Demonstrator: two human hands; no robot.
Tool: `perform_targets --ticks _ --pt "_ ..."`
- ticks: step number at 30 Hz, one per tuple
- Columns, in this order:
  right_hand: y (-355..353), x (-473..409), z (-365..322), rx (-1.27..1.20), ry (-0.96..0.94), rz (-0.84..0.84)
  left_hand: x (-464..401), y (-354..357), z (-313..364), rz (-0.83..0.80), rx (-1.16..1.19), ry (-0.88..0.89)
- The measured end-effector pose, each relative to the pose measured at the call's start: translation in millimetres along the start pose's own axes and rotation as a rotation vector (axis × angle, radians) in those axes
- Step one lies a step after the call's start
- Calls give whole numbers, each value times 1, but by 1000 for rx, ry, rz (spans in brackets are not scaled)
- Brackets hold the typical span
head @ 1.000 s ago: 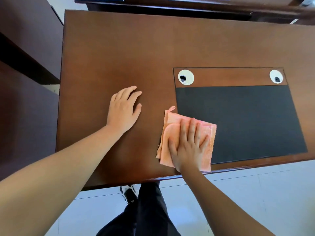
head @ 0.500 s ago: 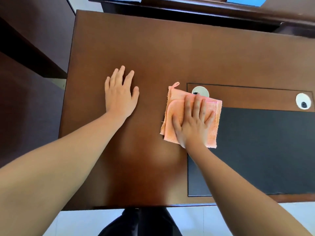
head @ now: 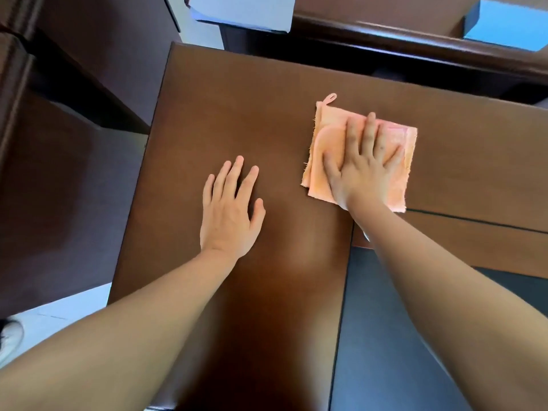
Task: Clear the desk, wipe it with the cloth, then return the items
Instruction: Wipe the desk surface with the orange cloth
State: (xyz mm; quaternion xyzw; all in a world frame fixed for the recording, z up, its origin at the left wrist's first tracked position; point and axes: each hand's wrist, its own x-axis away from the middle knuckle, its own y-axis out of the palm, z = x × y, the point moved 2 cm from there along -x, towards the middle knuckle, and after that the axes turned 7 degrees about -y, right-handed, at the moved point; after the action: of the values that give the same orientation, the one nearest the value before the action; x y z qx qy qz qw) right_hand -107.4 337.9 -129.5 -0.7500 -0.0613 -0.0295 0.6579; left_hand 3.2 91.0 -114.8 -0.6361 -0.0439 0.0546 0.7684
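Note:
A folded orange cloth lies on the brown wooden desk, toward its far middle. My right hand presses flat on the cloth with its fingers spread. To the left of it, my left hand rests flat on the bare desk top, fingers straight and holding nothing. No other items stand on the visible desk top.
A dark desk mat is set into the desk at the lower right. Beyond the far edge stands another desk with a blue box and a white sheet. Dark furniture flanks the left side.
My right hand has pushed the cloth away from me, from the near edge over the mat's corner to the far part of the desk. My left hand has stayed flat on the desk.

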Motion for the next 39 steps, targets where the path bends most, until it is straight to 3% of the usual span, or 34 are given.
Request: perform_targets --ticks 9,17,30,36,39 --pt "-18 -103 -10 -1 -81 0 -3 7 -3 -4 -25 8" --pt "-21 -102 -16 -14 -71 8 -1 6 -2 -5 -24 22" --pt "9 60 -44 -7 -10 45 3 0 -1 -12 -4 47" --pt "28 173 -68 -5 77 50 2 -12 -9 -69 232 55" --pt "39 233 -83 5 120 57 10 -20 -31 -167 298 183"
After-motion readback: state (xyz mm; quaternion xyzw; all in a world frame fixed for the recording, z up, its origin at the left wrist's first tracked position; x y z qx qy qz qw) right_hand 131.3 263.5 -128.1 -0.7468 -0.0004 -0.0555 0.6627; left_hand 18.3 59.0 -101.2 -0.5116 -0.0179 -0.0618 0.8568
